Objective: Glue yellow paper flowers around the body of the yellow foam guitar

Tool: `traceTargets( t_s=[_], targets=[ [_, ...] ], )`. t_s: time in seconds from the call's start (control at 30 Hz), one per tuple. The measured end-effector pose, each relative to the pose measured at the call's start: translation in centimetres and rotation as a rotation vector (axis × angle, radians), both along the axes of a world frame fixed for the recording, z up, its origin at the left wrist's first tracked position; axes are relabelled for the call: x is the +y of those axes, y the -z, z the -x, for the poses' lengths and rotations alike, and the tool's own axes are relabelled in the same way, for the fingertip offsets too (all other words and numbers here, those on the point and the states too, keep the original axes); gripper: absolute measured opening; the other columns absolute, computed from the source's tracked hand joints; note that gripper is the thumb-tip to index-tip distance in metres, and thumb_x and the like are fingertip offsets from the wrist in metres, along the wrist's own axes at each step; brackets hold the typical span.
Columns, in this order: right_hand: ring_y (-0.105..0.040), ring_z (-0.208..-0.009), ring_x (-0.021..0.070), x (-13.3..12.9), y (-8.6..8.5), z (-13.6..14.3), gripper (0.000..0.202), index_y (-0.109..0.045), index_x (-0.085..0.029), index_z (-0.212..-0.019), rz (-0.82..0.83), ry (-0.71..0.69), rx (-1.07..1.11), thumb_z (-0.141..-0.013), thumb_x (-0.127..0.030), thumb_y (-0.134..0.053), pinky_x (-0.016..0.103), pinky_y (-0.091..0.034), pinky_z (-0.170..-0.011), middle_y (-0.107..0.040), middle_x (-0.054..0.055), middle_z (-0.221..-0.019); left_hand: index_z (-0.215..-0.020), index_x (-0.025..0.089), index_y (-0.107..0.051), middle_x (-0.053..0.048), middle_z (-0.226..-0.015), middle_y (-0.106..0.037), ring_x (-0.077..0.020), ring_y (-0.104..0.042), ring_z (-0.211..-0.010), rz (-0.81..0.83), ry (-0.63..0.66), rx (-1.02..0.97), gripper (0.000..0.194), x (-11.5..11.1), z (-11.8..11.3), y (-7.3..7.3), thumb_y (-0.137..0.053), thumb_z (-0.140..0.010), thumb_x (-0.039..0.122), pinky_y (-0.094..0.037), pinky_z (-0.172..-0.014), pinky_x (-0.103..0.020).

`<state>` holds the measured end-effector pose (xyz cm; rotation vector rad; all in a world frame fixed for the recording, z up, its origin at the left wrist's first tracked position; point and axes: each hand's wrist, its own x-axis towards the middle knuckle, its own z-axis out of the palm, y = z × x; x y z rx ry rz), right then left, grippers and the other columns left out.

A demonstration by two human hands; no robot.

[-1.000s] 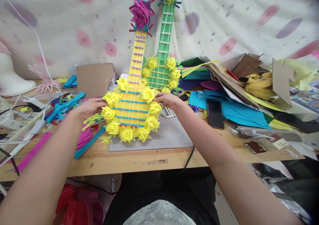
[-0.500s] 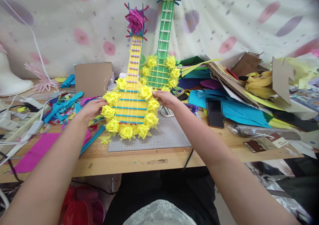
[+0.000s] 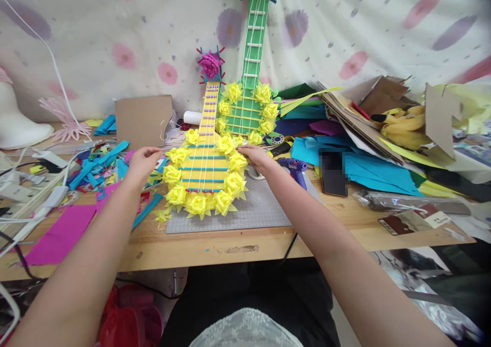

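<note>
A yellow paper lute [image 3: 203, 169] leans back on the grey cutting mat [image 3: 264, 211], edged with yellow paper flowers and strung with white strings. A magenta paper rose [image 3: 210, 64] tops its neck. Just left of its body is my left hand [image 3: 143, 164], fingers drawn together and apart from the flowers, with nothing visible in them. At the upper right edge, my right hand [image 3: 256, 157] has its fingertips against the lute; their tips are partly hidden by flowers. Behind stands a green paper lute [image 3: 249, 101], its lower part partly covered.
Paper scraps [image 3: 94, 165] and a power strip [image 3: 42, 209] lie at left, near a cardboard piece [image 3: 143, 119]. To the right are a purple glue gun [image 3: 294, 169], a phone [image 3: 333, 175], blue paper sheets [image 3: 378, 170] and stacked cardboard [image 3: 358, 116].
The yellow lute's neck has tipped back, its top now lower in view. My left hand has come off its edge and moved slightly left; my right hand stays at the other edge.
</note>
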<state>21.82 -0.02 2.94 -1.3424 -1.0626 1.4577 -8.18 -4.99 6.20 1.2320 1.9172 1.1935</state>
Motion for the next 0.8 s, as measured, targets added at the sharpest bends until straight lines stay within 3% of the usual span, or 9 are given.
traceTargets(
  t_s=[0.07, 0.17, 0.33, 0.43, 0.57, 0.73, 0.8],
  targets=[
    [-0.057, -0.072, 0.0107, -0.8, -0.4, -0.4, 0.011, -0.065, -0.017, -0.084, -0.042, -0.004, -0.098, -0.074, -0.020, -0.061, 0.022, -0.043, -0.060, -0.066, 0.003, -0.086, -0.083, 0.018, -0.065, -0.003, -0.088, -0.065, -0.0171, -0.059, -0.083, -0.109, 0.041, 0.318, 0.020, -0.5, -0.7, -0.5, -0.060, -0.071, 0.034, -0.046, -0.078, -0.030],
    [-0.060, -0.084, 0.0140, -2.0, -0.8, -1.3, 0.015, -0.064, -0.017, -0.090, -0.147, -0.022, -0.338, -0.077, -0.018, -0.057, 0.024, -0.047, -0.068, -0.066, 0.006, -0.099, -0.078, 0.022, -0.069, -0.004, -0.090, -0.064, -0.0218, -0.060, -0.085, -0.032, 0.274, 0.655, 0.020, -1.4, -2.0, -1.4, -0.060, -0.068, 0.038, -0.045, -0.079, -0.032],
    [-0.061, -0.100, 0.0244, -4.1, -0.5, -3.3, 0.025, -0.061, -0.016, -0.104, -0.317, -0.111, -1.012, -0.081, -0.016, -0.052, 0.034, -0.045, -0.085, -0.066, 0.011, -0.109, -0.073, 0.026, -0.071, -0.007, -0.092, -0.065, -0.0300, -0.058, -0.099, 0.115, 0.386, 0.881, 0.018, -2.3, -3.1, -2.0, -0.059, -0.069, 0.038, -0.041, -0.084, -0.038],
    [-0.061, -0.102, 0.0293, -5.2, -0.1, -3.8, 0.036, -0.055, -0.011, -0.117, -0.267, -0.130, -1.322, -0.082, -0.010, -0.045, 0.037, -0.045, -0.084, -0.058, 0.020, -0.122, -0.074, 0.028, -0.073, -0.007, -0.095, -0.064, -0.0328, -0.053, -0.108, 0.138, 0.440, 0.950, 0.019, -2.6, -3.1, -1.6, -0.062, -0.066, 0.041, -0.037, -0.090, -0.041],
    [-0.061, -0.105, 0.0311, -5.6, 0.6, -3.7, 0.042, -0.047, -0.004, -0.125, -0.156, -0.161, -1.435, -0.084, -0.010, -0.042, 0.037, -0.044, -0.083, -0.056, 0.027, -0.122, -0.072, 0.028, -0.073, -0.007, -0.097, -0.063, -0.0328, -0.051, -0.109, 0.150, 0.485, 1.008, 0.017, -2.8, -3.4, -0.9, -0.063, -0.064, 0.040, -0.032, -0.095, -0.044],
    [-0.057, -0.112, 0.0319, -5.1, 0.8, -3.5, 0.043, -0.053, -0.004, -0.121, -0.097, -0.193, -1.395, -0.087, -0.030, -0.052, 0.036, -0.044, -0.087, -0.058, 0.026, -0.120, -0.067, 0.025, -0.071, -0.009, -0.096, -0.063, -0.0344, -0.051, -0.110, 0.147, 0.474, 1.012, 0.013, -3.2, -4.5, -1.0, -0.064, -0.063, 0.036, -0.032, -0.095, -0.046],
    [-0.057, -0.112, 0.0317, -5.2, 0.6, -3.5, 0.043, -0.053, -0.004, -0.121, -0.096, -0.169, -1.379, -0.086, -0.030, -0.053, 0.036, -0.044, -0.087, -0.057, 0.027, -0.121, -0.070, 0.025, -0.070, -0.008, -0.096, -0.064, -0.0342, -0.051, -0.111, 0.125, 0.458, 0.991, 0.012, -3.0, -4.4, -1.1, -0.064, -0.065, 0.035, -0.033, -0.096, -0.046]
  ],
)
